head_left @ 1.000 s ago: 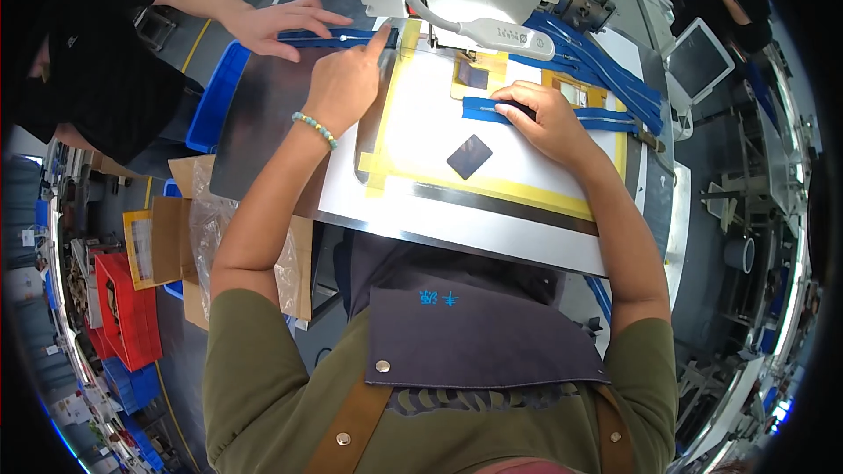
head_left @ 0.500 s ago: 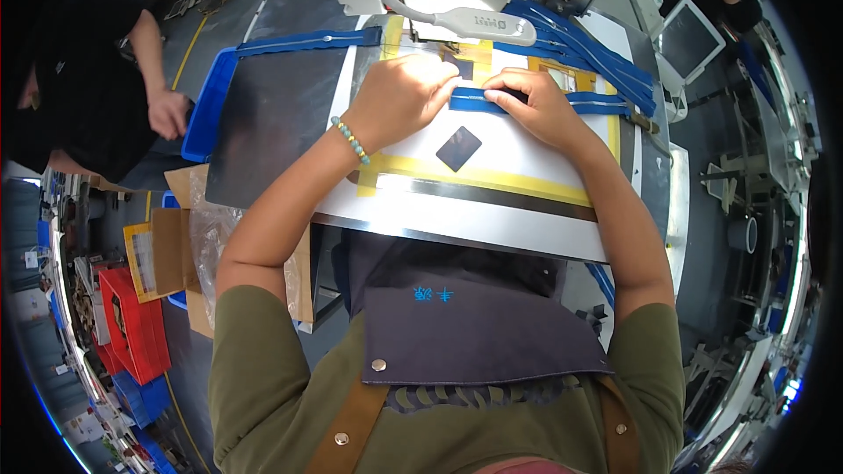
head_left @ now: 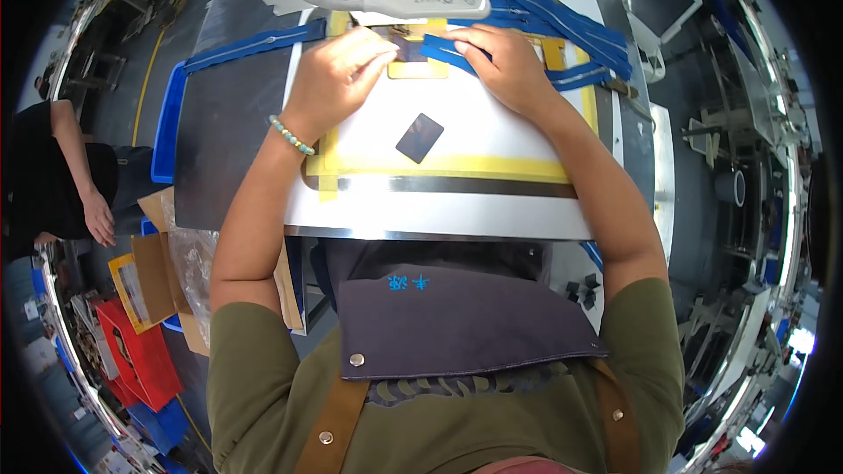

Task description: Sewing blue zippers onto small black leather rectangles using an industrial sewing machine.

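My right hand (head_left: 507,63) pinches the end of a blue zipper strip (head_left: 444,51) between thumb and fingers, close to the sewing machine's work spot. The strip runs back under that hand and out to its right. My left hand (head_left: 347,70), with a beaded bracelet at the wrist, has its fingers curled and drawn together beside a small dark patch (head_left: 410,50). Whether those fingertips grip anything is too small to tell. Nearer to me, a dark rounded rectangular piece (head_left: 420,139) lies tilted on the white work surface (head_left: 369,140) edged with yellow tape.
A grey lamp-like arm (head_left: 426,2) hangs over the work. More blue zippers (head_left: 571,26) are heaped at the back right. Another zipper (head_left: 255,46) reaches leftward to a blue bin (head_left: 167,123). An open cardboard box (head_left: 158,268) stands lower left, near a person (head_left: 66,167).
My hands have moved apart, the left away from the zipper's end. The right has lifted and angled that end toward the machine. My view has shifted; the person at left has lowered a hand.
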The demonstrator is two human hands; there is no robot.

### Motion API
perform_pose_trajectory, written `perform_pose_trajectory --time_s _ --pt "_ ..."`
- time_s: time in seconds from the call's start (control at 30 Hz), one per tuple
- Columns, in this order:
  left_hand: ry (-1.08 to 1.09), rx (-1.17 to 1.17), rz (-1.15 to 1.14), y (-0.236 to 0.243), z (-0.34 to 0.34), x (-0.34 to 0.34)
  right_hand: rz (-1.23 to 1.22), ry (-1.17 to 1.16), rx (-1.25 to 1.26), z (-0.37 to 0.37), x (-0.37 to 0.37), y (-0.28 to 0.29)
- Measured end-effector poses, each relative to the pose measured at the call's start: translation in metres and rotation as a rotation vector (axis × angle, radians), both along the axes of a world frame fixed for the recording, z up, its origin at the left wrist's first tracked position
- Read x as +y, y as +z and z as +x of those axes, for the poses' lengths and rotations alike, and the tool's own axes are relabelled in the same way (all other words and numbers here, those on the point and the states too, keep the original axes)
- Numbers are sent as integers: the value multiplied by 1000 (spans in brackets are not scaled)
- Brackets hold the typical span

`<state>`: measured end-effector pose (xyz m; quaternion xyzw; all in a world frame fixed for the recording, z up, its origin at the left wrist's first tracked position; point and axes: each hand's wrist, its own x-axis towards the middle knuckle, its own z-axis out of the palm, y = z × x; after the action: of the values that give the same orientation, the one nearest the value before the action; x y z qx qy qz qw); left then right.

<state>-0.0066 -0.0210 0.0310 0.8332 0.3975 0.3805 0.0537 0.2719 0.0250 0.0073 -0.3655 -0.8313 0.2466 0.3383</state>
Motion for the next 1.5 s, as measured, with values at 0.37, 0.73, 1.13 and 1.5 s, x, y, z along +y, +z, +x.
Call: perform_pose_trajectory --time_s 0.37,0.73,1.13,1.5 --pt "-79 0 85 -26 40 -11 93 111 39 8 -28 24" --pt "-57 -204 80 -17 42 -7 -65 143 -118 29 -27 37" --pt "-196 -444 -589 -23 58 -7 -440 -250 -429 123 19 85" --pt "-11 -349 -387 -20 59 -19 251 182 -253 24 -24 25"
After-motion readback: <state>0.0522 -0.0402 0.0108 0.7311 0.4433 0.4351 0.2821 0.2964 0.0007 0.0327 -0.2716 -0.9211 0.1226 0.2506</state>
